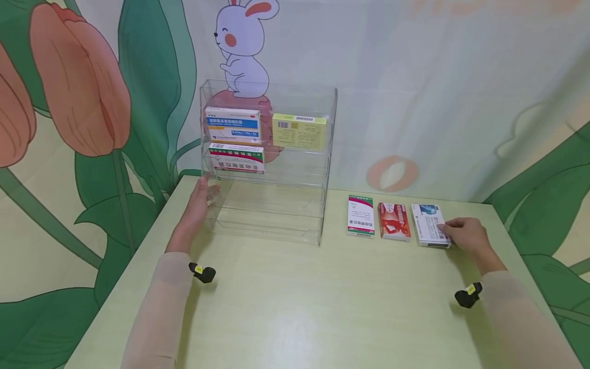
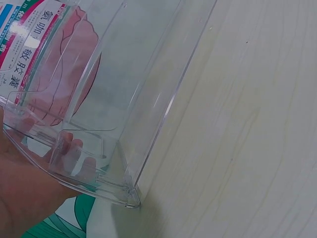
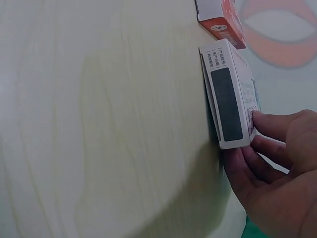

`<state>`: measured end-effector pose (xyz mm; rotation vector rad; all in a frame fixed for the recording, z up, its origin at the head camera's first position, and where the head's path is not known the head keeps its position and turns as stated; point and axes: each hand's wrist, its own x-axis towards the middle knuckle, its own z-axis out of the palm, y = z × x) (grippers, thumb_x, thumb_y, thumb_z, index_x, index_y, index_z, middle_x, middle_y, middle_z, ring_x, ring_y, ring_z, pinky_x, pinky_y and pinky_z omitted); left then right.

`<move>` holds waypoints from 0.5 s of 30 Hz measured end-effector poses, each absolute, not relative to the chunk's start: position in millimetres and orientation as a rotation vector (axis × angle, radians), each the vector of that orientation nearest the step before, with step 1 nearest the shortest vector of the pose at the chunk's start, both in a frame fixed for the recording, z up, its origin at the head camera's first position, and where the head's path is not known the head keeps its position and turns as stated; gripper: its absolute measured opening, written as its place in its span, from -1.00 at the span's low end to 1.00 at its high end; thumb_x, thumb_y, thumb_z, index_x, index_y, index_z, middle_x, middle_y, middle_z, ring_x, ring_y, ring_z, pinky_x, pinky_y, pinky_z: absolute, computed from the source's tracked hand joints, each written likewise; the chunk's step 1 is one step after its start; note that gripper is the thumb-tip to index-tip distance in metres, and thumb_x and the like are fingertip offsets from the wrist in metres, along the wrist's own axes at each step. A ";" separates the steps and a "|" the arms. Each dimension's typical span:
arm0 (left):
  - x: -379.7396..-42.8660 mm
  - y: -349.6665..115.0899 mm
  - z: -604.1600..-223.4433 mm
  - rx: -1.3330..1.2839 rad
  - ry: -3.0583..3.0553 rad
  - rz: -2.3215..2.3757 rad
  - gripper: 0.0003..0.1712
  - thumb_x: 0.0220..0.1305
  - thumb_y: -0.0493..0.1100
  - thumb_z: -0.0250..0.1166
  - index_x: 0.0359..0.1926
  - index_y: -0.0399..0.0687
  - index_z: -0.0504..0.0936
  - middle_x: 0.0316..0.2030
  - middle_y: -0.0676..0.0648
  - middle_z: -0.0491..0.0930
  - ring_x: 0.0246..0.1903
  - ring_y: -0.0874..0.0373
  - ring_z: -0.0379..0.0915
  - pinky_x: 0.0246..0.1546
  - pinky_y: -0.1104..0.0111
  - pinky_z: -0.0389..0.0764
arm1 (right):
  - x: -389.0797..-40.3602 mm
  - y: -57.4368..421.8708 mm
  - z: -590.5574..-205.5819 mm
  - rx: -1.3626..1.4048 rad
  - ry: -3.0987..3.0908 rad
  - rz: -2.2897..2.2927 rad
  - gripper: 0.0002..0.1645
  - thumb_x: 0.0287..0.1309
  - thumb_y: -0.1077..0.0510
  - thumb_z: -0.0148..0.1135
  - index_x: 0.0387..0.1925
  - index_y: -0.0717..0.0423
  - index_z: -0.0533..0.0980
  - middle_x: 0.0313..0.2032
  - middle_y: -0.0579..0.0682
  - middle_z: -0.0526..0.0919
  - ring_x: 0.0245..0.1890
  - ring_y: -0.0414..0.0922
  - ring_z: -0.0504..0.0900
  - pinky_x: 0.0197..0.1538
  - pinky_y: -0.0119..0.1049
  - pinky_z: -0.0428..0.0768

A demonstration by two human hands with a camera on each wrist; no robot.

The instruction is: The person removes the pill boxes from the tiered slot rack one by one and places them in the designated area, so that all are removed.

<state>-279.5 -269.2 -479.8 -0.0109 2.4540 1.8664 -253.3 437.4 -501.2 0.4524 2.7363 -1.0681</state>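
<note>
While a printed cloth point(image 1: 415, 66) fills the background, a pale table point(image 1: 295, 312) spreads out in front of it. Treating the tabletop as a dial, a clear plastic rack point(image 1: 272, 197) stands between eleven and twelve o'clock. At ten o'clock the left hand point(image 1: 197, 205) grasps the rack's side, its fingers showing through the plastic; a hard push or tilt from there could probably shift the rack and make its contents slide. Just past two o'clock, the right hand point(image 1: 467, 236) pinches a white box point(image 1: 428, 225) by its three o'clock edge. Whether that box is wholly off the table, I cannot tell.

On the rack's own dial, a blue-and-white box point(image 1: 233, 125) sits at half past ten, a yellow box point(image 1: 299, 131) at half past one and a striped box point(image 1: 237, 160) at nine; a bump could topple any of them. As for the white box, a pinch at one edge may let it swivel or slip. A low sweep toward nine o'clock would likely knock the red box point(image 1: 394, 221) just beside it, and perhaps then the narrow green-edged box point(image 1: 361, 215) beyond.
</note>
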 end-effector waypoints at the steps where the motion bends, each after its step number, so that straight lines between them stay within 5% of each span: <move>1: -279.1 -268.9 -479.5 -0.017 2.455 1.863 -0.05 0.48 0.60 -0.43 0.73 0.41 -0.24 0.65 -0.24 0.05 0.64 -0.19 -0.11 0.57 -0.24 -0.05 | -252.9 437.0 -502.1 0.454 2.741 -1.064 -0.28 0.58 -0.11 0.12 0.35 0.47 0.42 0.26 0.44 0.46 0.08 0.22 0.46 -0.05 -0.13 0.53; 10: -280.4 -269.7 -481.1 -0.034 2.448 1.854 -0.09 0.51 0.57 -0.46 0.73 0.42 -0.25 0.66 -0.22 0.04 0.65 -0.20 -0.15 0.57 -0.26 -0.10 | -248.6 429.7 -506.5 0.507 2.759 -1.099 -0.37 0.60 -0.02 0.09 0.33 0.46 0.44 0.25 0.44 0.49 0.09 0.22 0.50 -0.08 -0.18 0.54; 15: -277.8 -270.3 -476.1 -0.024 2.425 1.848 -0.13 0.56 0.51 -0.47 0.73 0.38 -0.26 0.66 -0.22 0.01 0.65 -0.22 -0.16 0.58 -0.26 -0.12 | -248.1 417.3 -497.7 0.526 2.878 -1.067 -0.41 0.58 -0.01 0.09 0.30 0.43 0.45 0.20 0.42 0.50 0.08 0.26 0.49 -0.01 -0.05 0.58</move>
